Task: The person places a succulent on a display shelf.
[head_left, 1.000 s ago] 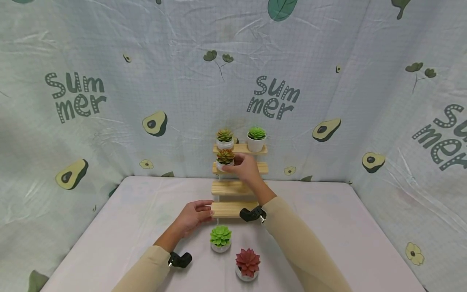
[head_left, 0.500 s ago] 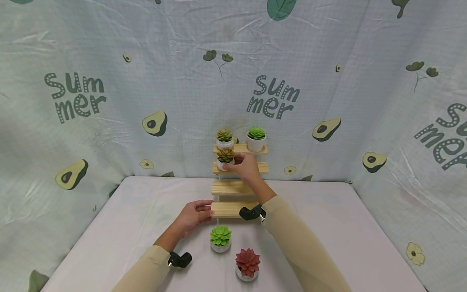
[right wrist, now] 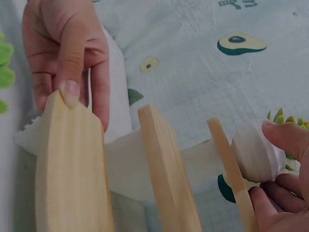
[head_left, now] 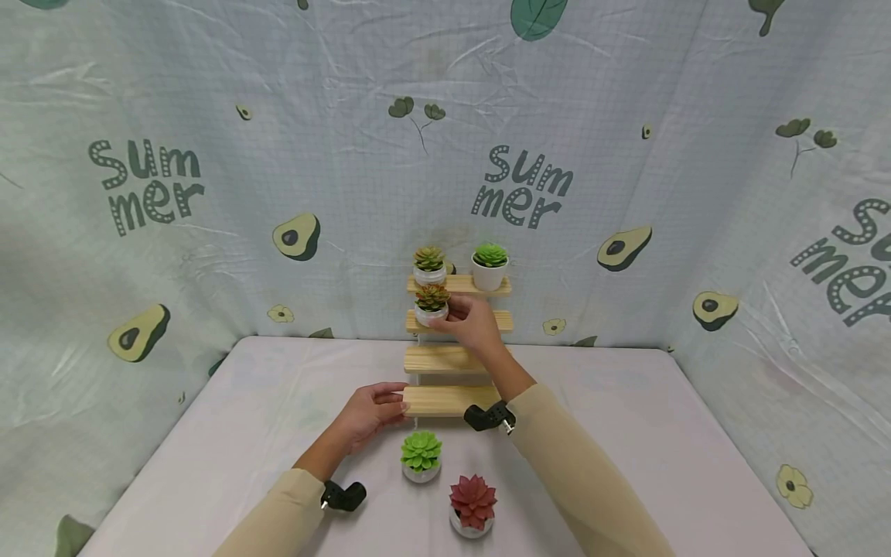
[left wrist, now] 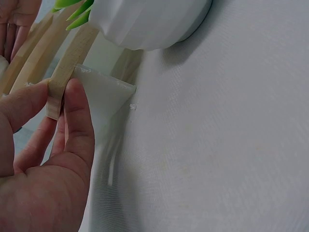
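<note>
A tiered wooden plant stand [head_left: 445,359] rises in the middle of the table in the head view. My left hand [head_left: 369,414] pinches the left end of its lowest shelf [left wrist: 72,67], thumb on one face and fingers on the other. On the left end of the second shelf from the top sits a reddish-green succulent [head_left: 432,300] in a white pot [right wrist: 258,153]. My right hand [head_left: 476,323] holds that pot from its right side. In the right wrist view its thumb lies along the pot and its other fingers curl near the shelf edge.
Up on the top shelf [head_left: 459,285] stand an olive-green succulent [head_left: 429,263] and a bright green one [head_left: 489,263]. In front of the stand, a light green succulent [head_left: 421,455] and a red one [head_left: 472,503] rest on the white tablecloth [head_left: 626,433]. A printed curtain [head_left: 390,186] hangs behind.
My right hand and wrist have shifted slightly right and down, so more of the white pot shows. The left hand stays on the lowest shelf.
</note>
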{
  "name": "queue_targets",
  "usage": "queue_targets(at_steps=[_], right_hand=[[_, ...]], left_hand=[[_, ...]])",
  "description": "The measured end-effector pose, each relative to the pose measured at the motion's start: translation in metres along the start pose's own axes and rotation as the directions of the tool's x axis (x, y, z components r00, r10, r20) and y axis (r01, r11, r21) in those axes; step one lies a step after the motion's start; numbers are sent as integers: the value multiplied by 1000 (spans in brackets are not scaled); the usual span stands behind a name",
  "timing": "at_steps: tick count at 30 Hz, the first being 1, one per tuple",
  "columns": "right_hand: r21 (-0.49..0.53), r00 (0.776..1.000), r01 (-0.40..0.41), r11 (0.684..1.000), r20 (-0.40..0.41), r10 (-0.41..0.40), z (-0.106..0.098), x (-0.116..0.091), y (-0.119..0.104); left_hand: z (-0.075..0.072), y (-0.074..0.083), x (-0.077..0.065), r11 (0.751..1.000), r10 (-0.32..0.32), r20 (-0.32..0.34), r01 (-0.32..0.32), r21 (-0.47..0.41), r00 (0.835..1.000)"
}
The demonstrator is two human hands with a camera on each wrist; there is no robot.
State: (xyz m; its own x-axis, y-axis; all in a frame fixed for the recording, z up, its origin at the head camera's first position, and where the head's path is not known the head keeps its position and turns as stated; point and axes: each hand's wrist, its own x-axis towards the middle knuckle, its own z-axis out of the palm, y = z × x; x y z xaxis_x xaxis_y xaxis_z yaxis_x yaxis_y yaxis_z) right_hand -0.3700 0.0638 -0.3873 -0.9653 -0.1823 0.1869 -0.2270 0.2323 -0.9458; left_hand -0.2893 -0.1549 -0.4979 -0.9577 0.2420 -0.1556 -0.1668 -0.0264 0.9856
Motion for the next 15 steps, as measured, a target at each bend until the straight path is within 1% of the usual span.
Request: queue_targets(at_steps=[3, 7, 10, 15], right_hand=[[15, 1000, 16, 1000, -12, -16, -2, -7, 3], [1, 999, 10, 1000, -36, -10, -7, -18, 2], [1, 999, 18, 1000, -30, -18, -9, -22, 4], [42, 1000, 24, 999, -20, -24, -13, -32, 9]], left_hand=[[0, -1, 1, 1000, -4, 0, 4, 2, 1000], [-1, 0, 1, 1000, -7, -5, 7, 9, 1000], [-1, 0, 1, 1000, -13, -16, 13, 8, 1000], [-1, -1, 2, 1000, -8, 5, 8, 6, 1000]])
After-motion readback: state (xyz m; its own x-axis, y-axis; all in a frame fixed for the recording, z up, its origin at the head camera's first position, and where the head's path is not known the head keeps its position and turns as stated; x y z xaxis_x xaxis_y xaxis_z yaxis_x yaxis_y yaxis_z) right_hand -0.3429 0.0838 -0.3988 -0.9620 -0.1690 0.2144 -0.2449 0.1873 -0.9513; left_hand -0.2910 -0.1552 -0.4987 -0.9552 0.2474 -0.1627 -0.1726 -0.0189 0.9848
